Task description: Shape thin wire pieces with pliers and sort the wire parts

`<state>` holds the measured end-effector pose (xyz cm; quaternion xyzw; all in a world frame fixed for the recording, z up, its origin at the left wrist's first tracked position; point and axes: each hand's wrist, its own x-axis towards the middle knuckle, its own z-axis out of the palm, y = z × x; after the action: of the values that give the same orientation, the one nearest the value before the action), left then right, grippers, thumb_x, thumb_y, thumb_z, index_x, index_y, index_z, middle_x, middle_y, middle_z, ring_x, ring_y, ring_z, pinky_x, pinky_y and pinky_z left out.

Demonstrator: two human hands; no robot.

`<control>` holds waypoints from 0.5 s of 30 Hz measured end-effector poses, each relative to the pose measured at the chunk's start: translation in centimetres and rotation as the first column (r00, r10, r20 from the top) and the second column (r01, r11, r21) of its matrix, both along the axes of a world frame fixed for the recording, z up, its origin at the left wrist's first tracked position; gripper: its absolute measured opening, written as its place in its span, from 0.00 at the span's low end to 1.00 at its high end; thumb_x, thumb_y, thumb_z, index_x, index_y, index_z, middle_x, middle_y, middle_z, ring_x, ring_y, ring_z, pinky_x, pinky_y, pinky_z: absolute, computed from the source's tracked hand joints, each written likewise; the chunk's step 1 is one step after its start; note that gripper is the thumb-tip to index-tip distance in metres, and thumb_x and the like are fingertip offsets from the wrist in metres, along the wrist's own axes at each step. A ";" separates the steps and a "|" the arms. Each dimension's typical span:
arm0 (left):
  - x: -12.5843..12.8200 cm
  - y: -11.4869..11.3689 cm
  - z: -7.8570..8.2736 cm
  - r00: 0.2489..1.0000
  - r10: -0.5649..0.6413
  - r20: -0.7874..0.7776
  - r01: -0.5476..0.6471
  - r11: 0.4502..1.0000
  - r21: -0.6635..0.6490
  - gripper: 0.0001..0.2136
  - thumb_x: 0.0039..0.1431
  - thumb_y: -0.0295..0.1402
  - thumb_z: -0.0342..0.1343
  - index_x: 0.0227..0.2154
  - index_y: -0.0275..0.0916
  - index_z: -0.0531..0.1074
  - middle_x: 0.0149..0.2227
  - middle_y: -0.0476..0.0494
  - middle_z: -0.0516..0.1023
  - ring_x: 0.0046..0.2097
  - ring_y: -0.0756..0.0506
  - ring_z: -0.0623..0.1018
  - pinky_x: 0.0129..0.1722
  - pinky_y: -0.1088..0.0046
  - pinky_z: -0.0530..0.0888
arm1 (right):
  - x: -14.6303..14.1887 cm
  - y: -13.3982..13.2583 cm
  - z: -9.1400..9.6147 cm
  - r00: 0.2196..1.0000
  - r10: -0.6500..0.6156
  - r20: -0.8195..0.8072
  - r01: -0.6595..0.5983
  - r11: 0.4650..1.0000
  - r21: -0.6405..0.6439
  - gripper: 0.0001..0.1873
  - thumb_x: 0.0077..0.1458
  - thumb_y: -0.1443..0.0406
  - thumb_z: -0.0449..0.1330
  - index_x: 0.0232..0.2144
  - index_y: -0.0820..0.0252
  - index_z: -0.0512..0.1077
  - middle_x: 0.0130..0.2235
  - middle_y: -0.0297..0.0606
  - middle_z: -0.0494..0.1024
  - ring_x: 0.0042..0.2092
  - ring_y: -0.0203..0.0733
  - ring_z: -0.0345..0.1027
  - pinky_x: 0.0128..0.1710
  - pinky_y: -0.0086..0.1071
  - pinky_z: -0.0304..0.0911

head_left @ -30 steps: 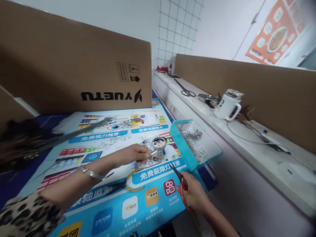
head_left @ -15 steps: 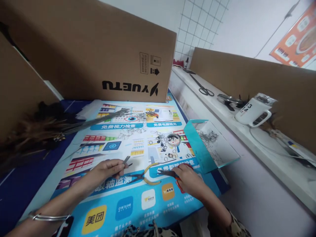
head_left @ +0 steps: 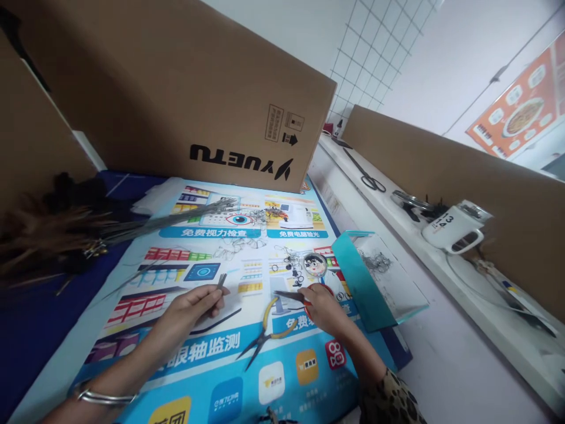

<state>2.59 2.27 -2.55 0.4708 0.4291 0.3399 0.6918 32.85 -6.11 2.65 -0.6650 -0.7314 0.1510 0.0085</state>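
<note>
My left hand point(head_left: 198, 301) is closed around short, thin grey pieces point(head_left: 222, 280) that look like wire and stick up above the fingers. A long dark strip point(head_left: 223, 322) lies beside and below that hand. In my right hand point(head_left: 327, 309) is a pair of scissors point(head_left: 289, 294) with red handles, its dark blades pointing left toward my left hand. Between and below the hands lie pliers point(head_left: 261, 338) with yellow handles, jaws toward the lower left. Small black rings and bits point(head_left: 293, 265) lie beyond the right hand, near a round clear dish point(head_left: 315, 266).
A teal open box point(head_left: 359, 282) with tangled wire stands at the right. Long grey wires point(head_left: 176, 221) with brown feathery material point(head_left: 39, 235) lie at the left. A large cardboard box point(head_left: 238, 100) stands behind. The right ledge holds a white mug point(head_left: 452, 227) and black scissors point(head_left: 368, 178).
My right hand has moved forward and left with the scissors. The pieces in my left hand now stand more upright. The pliers have turned, their jaws pointing lower left. The view has shifted.
</note>
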 end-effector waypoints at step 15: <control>-0.1 0.0 1.4 0.936 -0.232 -0.263 0.274 0.952 0.136 0.15 0.55 0.45 0.47 0.33 0.38 0.70 0.29 0.47 0.71 0.30 0.48 0.68 0.28 0.78 0.64 | 2.0 -3.7 2.2 0.982 -0.082 -0.167 0.074 0.996 -0.053 0.24 0.47 0.74 0.51 0.48 0.56 0.64 0.45 0.40 0.66 0.46 0.41 0.59 0.45 0.31 0.55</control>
<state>2.45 2.26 -1.18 0.6180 0.4159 0.2226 0.6289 34.82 -9.79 4.87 -0.6779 -0.6977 0.2234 0.0613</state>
